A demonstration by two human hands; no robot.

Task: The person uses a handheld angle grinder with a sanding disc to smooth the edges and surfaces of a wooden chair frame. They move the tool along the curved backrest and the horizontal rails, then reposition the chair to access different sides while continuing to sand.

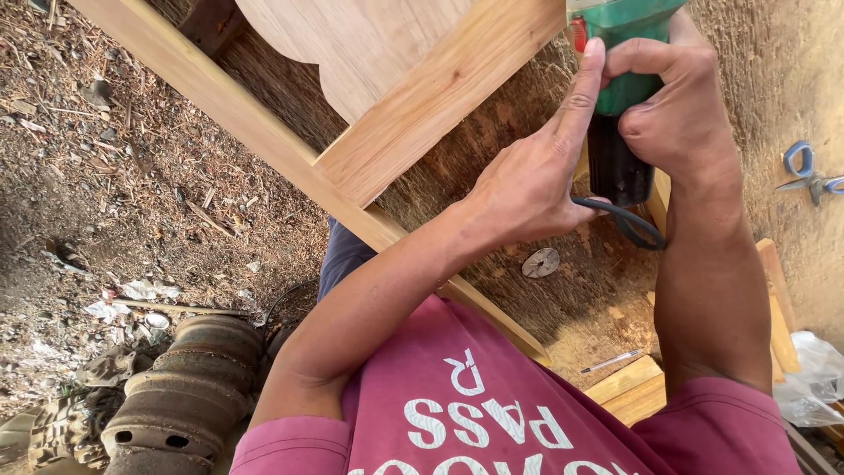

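A green and black corded power tool [622, 88] is at the top right, pressed against a pale wooden frame [422, 105]. My right hand [677, 97] is wrapped around the tool's body. My left hand [536, 171] rests against the tool from the left, its index finger stretched up along the green housing. The tool's black cord [629, 220] loops down below my left hand. The working end of the tool is cut off by the top edge. A curved plywood panel [352, 40] sits inside the frame.
A long wooden rail [220, 97] runs diagonally over a sawdust-covered surface. A round metal disc [540, 262] and a pen [613, 360] lie on the surface. Blue-handled scissors [809, 171] lie at right. Rusty ribbed metal parts [185, 387] lie at bottom left, with wood offcuts [629, 387] and a plastic bag [813, 378] at bottom right.
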